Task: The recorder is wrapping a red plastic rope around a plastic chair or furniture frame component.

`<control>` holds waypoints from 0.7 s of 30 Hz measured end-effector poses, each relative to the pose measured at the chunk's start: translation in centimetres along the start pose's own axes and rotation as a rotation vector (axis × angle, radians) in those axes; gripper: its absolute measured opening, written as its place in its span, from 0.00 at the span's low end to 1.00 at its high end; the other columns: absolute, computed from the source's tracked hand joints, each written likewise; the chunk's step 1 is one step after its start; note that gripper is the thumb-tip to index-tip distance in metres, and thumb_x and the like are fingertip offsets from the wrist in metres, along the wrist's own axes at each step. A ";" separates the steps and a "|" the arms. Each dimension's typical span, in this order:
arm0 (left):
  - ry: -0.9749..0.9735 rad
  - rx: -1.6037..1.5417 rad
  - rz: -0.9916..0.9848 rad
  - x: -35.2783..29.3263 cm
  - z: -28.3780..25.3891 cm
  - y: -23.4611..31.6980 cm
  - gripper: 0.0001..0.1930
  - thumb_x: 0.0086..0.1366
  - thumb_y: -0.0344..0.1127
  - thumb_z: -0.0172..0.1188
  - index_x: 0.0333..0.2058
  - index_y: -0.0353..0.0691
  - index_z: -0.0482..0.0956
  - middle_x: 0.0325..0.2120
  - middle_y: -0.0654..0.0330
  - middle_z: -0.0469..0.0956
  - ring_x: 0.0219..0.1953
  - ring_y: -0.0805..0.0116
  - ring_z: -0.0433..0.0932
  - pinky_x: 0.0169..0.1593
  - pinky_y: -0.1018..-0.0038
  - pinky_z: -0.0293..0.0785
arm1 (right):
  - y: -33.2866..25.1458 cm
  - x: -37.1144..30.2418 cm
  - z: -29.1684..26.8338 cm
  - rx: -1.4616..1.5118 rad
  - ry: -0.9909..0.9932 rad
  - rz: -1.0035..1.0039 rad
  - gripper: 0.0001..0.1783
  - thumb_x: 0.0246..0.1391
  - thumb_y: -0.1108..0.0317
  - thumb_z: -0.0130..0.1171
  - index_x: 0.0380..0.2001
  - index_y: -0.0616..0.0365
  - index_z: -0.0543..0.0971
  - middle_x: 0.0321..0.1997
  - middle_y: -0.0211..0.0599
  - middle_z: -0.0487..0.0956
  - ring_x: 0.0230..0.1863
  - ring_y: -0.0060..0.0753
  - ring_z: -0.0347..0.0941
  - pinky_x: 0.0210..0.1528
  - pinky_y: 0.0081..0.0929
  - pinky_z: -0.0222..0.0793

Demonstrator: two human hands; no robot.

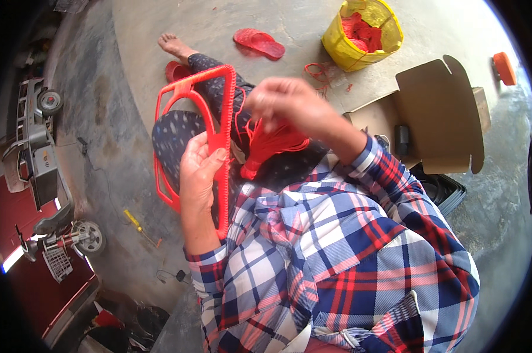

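My left hand [200,170] grips an open red frame [225,176] with an arched inner piece, thumb pressed on its right-hand bar. Red cord is wrapped closely along the outer bars. To the right of the frame, my right hand [292,105] is raised, its fingers curled together and blurred by motion. Whatever those fingers hold is too smeared to make out. Below that hand, a hank of red cord [269,147] lies across my lap, tied at its lower end. A loose red strand [239,120] runs between the frame and my right hand.
A yellow bucket [335,44] with red cord inside stands ahead on the right. Near it lie a red slipper [260,43] and loose cord. An open cardboard box [439,117] sits to my right. On the floor at left are a yellow screwdriver [133,220] and metal parts [42,159].
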State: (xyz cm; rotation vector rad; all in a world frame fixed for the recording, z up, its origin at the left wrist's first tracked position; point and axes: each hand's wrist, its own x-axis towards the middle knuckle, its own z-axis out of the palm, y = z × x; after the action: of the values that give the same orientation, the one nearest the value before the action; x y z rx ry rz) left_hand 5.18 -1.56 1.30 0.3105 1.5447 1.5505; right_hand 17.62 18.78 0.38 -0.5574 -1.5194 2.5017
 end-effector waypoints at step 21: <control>0.107 -0.028 -0.026 -0.3 0.3 -0.1 0.20 0.64 0.32 0.60 0.52 0.31 0.69 0.36 0.61 0.77 0.32 0.77 0.77 0.34 0.79 0.77 | 26.0 -1.0 -19.3 -1.320 0.061 0.604 0.27 0.49 0.57 0.59 0.55 0.40 0.74 0.58 0.41 0.71 0.61 0.52 0.65 0.61 0.39 0.63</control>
State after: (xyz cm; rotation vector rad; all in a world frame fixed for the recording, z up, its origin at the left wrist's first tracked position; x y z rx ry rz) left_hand 5.66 -1.63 1.37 0.1934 1.6016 1.5894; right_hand 27.54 22.03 -30.26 -1.3474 -3.1811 1.2866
